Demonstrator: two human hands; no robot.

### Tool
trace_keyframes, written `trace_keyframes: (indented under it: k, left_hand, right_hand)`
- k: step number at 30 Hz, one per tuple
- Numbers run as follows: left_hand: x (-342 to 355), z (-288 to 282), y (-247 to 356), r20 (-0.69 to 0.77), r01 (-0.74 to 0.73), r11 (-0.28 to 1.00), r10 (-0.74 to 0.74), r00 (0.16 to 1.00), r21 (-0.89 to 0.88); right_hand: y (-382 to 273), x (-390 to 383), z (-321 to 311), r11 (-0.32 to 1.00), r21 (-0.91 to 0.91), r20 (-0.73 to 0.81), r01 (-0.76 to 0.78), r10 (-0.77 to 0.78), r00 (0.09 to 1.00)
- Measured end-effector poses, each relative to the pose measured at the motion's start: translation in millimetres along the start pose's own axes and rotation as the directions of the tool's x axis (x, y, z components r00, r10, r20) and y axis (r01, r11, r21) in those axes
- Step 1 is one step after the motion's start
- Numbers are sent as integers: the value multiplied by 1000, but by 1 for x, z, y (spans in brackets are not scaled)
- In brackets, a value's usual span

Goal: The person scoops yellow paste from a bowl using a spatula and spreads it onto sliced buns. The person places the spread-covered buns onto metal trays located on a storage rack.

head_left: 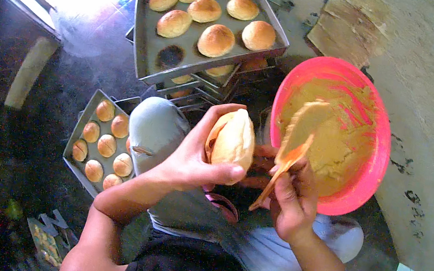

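Observation:
My left hand [187, 159] is wrapped round a round bun [235, 142], which is slit along its side and held up above my lap. In my right hand [296, 200] is an orange spatula [293, 156], gripped by its handle, its blade coated with tan cream. The blade stands just to the right of the bun, apart from it. Behind the spatula a pink basin [381, 164] holds a mass of tan cream [343, 143], smeared up its wall. What lies inside the bun's slit is mostly hidden.
A metal tray [206, 66] of several browned buns sits on a stack of more trays ahead. Another tray [74, 136] with several slit buns lies at the left, beside my knee [158, 125]. A rough wall [429, 115] rises at the right. Bright light enters at the far left.

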State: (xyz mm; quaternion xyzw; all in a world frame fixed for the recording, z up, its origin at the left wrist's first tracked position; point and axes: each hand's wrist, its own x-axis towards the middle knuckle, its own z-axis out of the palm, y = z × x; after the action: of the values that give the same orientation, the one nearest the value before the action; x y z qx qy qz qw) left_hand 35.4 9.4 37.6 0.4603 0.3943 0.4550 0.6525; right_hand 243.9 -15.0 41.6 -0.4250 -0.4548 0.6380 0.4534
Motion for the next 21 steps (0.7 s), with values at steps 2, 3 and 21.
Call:
trace_keyframes:
  k: [2, 3, 21]
  left_hand:
    - [3, 5, 16, 20, 116, 986, -114, 993, -122]
    - [6, -6, 10, 10, 52, 998, -51, 999, -31]
    - [171, -204, -16, 163, -116, -133, 444, 881, 984]
  right_hand:
    - [-1, 3, 1, 999, -35, 99, -29, 32, 995]
    - [0, 4, -8, 996, -61, 131, -70, 77, 988]
    - [-2, 14, -110, 980, 15, -224, 199, -190, 956]
